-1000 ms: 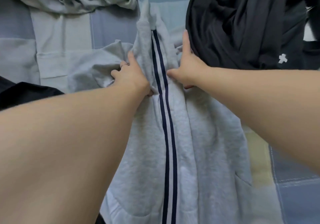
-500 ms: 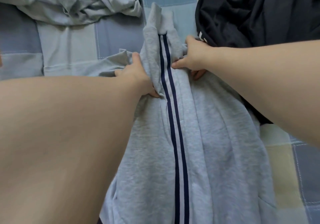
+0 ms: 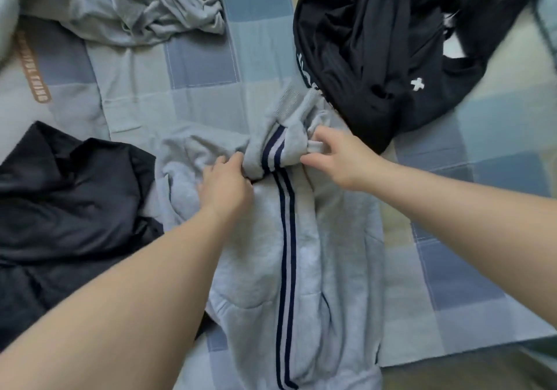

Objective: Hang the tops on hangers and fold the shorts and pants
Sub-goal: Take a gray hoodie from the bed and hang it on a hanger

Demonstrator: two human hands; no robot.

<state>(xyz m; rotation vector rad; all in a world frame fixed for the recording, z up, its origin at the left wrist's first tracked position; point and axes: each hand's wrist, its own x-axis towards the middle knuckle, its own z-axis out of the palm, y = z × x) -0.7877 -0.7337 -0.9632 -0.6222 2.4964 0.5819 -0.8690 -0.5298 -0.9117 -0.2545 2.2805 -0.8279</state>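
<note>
My fingers [image 3: 233, 160] curl into the bunched far end of the grey fleece sweatpants with twin navy side stripes [image 3: 304, 269], left hand [image 3: 224, 187] gripping one side of the fold and right hand [image 3: 337, 160] pinching the other, on the blue patchwork bedcover [image 3: 205, 64]. An uneven pull could skew the fold or snag the heaped black garment with white crosses [image 3: 376, 43] just beside the cuff. From my grip, the pants run back toward me between my forearms.

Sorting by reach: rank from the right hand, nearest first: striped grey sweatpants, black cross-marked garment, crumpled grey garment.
1. striped grey sweatpants: held by the right hand.
2. black cross-marked garment: just beyond, upper right.
3. crumpled grey garment: far upper left.
</note>
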